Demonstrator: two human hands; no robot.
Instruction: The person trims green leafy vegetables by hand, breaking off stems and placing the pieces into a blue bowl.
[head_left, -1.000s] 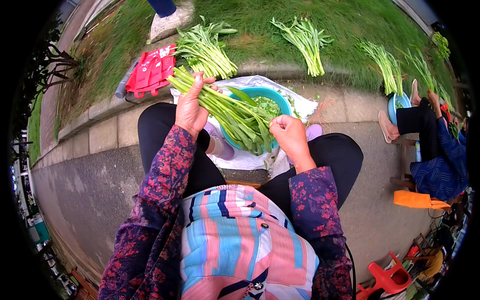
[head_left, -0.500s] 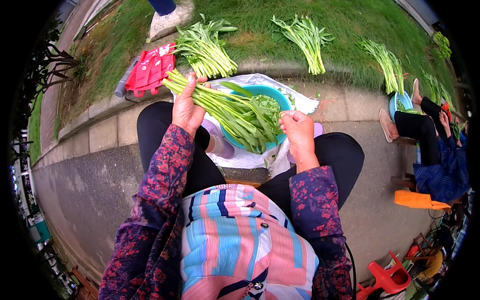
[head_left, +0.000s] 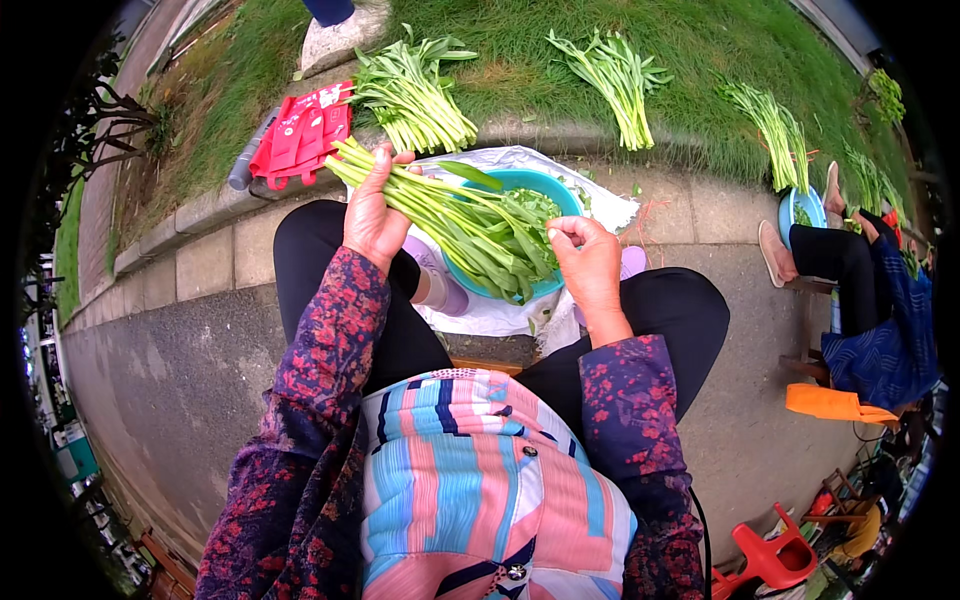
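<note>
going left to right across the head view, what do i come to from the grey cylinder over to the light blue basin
Grey cylinder → red bag → left hand gripping leafy green stems → teal basin → right hand → light blue basin.

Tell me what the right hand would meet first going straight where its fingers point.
Likely the leafy end of the greens held in the left hand, though depth is unclear.

The green stalk bundle [head_left: 455, 222] partly hides the turquoise basin [head_left: 565, 190].
</note>
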